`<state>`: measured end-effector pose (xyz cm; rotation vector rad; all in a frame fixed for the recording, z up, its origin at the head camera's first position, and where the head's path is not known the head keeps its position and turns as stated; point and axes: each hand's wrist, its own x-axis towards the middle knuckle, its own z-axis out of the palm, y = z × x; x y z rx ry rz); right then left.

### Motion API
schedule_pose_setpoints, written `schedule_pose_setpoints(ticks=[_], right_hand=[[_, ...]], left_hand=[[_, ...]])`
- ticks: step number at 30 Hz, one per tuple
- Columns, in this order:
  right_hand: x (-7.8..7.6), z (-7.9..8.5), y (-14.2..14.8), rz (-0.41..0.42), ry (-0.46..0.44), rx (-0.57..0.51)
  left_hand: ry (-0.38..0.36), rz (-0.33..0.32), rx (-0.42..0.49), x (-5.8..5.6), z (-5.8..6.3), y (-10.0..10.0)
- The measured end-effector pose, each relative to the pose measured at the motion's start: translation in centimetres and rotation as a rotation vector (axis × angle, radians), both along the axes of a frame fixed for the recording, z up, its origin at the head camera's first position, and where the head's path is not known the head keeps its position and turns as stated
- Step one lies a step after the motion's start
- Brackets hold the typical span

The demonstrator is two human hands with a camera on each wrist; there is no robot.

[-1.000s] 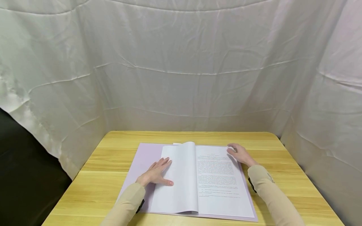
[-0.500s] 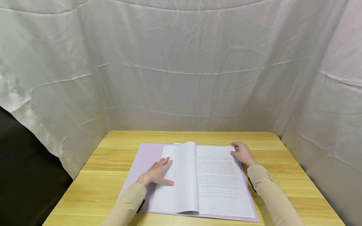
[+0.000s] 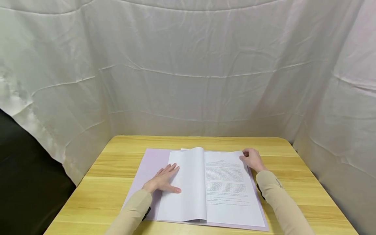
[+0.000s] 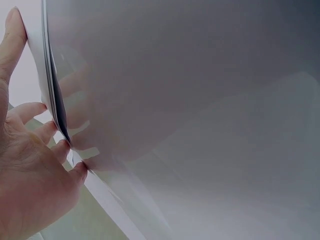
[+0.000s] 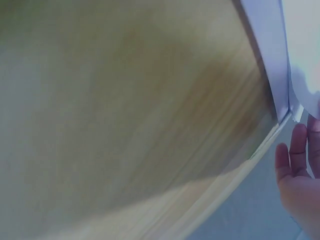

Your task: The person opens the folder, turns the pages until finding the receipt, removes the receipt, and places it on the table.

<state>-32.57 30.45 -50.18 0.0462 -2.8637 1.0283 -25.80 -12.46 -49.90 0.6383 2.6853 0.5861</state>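
Note:
Printed paper sheets (image 3: 227, 182) lie spread like an open book on a pale purple folder (image 3: 155, 156). Flat on the blank left-hand pages (image 3: 189, 186) rests my left hand (image 3: 161, 181), fingers spread and straight. In the left wrist view, its fingertips touch the edge of the paper stack (image 4: 49, 70). At the far right corner of the printed page, my right hand (image 3: 252, 160) pinches the sheet between thumb and fingers, and that corner is slightly raised. The right wrist view shows the sheet's corner (image 5: 304, 90) curving up at the fingers; the thumb is mostly hidden there.
The folder lies on a light wooden table (image 3: 111, 169) near its front edge. Pale grey cloth (image 3: 188, 75) hangs behind the table and along both sides. A black area (image 3: 26, 182) shows at the lower left.
My right hand has shifted slightly right along the page's far edge to its corner, and its fingers have closed on the sheet. The left hand stays in place.

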Motion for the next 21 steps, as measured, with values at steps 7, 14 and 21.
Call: schedule_pose_setpoints(ticks=[7,14,21], right_hand=[[0.15,-0.05,0.01,0.008,-0.017,0.005],[0.52,0.15,0.05,0.034,-0.009,-0.002],[0.93,0.45,-0.11,0.044,-0.072,-0.049]], left_hand=[[0.0,-0.001,-0.006,-0.02,0.05,0.02],[-0.007,0.0,-0.008,-0.07,0.02,0.02],[-0.007,-0.001,-0.013,-0.09,-0.09,-0.06]])
